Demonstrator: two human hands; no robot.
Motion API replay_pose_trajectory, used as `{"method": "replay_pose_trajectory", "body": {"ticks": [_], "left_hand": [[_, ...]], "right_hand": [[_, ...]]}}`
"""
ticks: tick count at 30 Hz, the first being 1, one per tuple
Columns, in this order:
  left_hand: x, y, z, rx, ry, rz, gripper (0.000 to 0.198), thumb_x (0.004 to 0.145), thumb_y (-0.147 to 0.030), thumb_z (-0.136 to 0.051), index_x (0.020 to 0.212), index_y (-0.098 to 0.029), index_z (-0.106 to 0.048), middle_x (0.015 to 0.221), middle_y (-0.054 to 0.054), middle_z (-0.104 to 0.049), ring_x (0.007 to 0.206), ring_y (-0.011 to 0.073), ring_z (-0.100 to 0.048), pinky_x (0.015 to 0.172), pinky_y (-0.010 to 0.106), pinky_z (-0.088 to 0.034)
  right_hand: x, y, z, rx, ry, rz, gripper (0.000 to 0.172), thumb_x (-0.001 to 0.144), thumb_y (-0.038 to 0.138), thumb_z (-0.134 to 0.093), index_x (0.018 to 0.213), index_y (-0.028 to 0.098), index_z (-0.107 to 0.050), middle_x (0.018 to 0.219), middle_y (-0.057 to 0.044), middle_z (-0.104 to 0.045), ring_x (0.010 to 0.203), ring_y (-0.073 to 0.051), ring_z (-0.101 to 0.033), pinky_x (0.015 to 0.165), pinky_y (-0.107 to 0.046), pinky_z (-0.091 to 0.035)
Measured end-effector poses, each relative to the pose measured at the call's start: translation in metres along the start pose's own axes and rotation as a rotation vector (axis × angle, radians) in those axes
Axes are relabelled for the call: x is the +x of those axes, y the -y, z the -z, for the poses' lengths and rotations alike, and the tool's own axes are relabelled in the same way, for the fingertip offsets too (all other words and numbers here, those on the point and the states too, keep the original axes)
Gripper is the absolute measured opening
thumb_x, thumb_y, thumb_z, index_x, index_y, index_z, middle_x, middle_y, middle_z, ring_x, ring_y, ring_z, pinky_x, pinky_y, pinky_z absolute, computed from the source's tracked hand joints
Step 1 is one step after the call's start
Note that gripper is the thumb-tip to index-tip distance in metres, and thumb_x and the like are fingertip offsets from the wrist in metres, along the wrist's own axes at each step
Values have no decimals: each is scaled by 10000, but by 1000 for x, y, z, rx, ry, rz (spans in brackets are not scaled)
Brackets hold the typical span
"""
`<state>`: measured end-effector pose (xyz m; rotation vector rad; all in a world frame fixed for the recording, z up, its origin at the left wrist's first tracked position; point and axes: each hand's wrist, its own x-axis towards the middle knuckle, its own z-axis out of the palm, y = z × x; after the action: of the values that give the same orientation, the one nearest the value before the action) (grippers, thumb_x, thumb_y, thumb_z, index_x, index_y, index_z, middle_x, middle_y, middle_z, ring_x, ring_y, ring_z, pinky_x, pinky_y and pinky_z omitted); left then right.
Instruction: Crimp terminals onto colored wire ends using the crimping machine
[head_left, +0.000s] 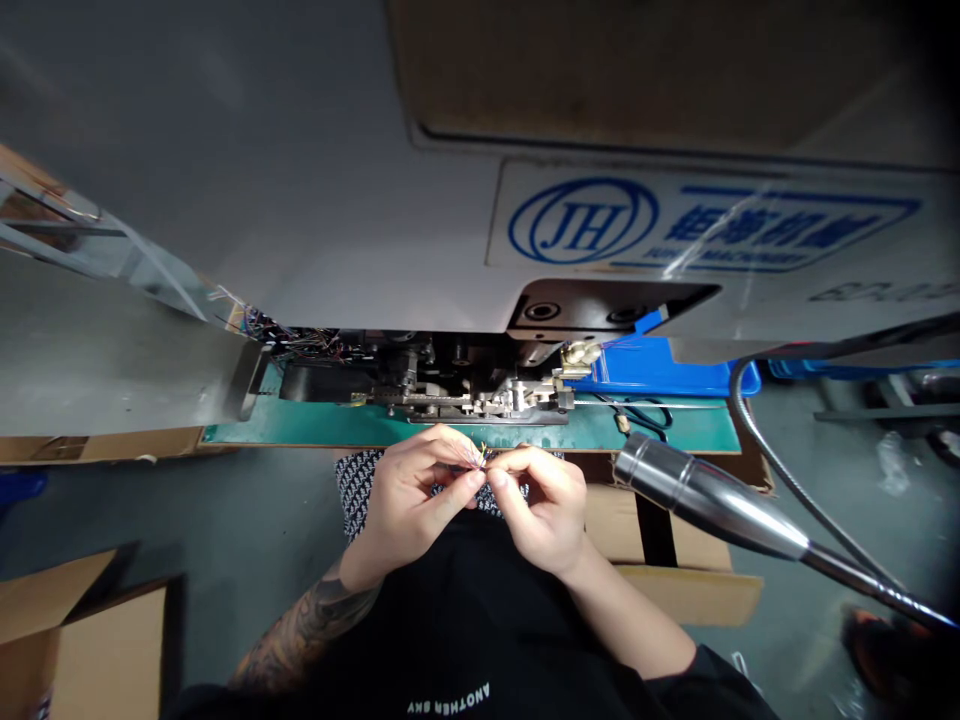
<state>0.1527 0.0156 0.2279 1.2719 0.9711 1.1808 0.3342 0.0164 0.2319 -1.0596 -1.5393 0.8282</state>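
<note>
Both my hands meet in front of my chest, just short of the bench's front edge. Thumb and fingers of my left hand point(424, 490) pinch a small bunch of thin coloured wires point(478, 457), some yellow, with loose ends fanning upward. My right hand point(541, 500) pinches close beside it, fingertips nearly touching the left ones, on the same wires. What lies between the fingertips is mostly hidden. Beyond my hands is the metal mechanism point(487, 395) of a machine.
A large machine housing point(337, 180) hangs over the green bench point(300, 425). A blue tray point(652, 365) and scissors point(637, 412) lie at the right. A metal gooseneck lamp point(697, 490) juts in from the right. Dark wires point(300, 338) heap at left; cardboard boxes point(112, 640) stand below.
</note>
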Motion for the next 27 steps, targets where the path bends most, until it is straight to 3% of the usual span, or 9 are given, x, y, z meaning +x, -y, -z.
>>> {"method": "replay_pose_trajectory", "body": {"ticks": [14, 20, 27], "left_hand": [[3, -5, -2, 27, -6, -16, 48, 955, -131, -788, 977, -161, -818, 1010, 76, -730, 804, 166, -768, 572, 254, -721], [2, -4, -1, 21, -14, 12, 50, 960, -145, -789, 984, -168, -826, 1011, 77, -719, 832, 174, -773, 574, 247, -720], [3, -6, -1, -2, -11, 62, 31, 962, -179, -804, 970, -152, -817, 1025, 76, -705, 799, 163, -764, 596, 274, -743]], "right_hand": [[2, 1, 1, -14, 22, 15, 276, 1001, 95, -676, 747, 202, -696, 601, 48, -645, 498, -97, -571, 514, -223, -466], [2, 2, 2, 19, 22, -19, 99, 960, 117, -697, 906, 191, -734, 637, 37, -645, 497, -106, -549, 510, -237, -469], [1, 0, 0, 0, 8, -27, 153, 997, 113, -662, 877, 198, -703, 708, 9, -693, 550, -112, -589, 521, -235, -485]]}}
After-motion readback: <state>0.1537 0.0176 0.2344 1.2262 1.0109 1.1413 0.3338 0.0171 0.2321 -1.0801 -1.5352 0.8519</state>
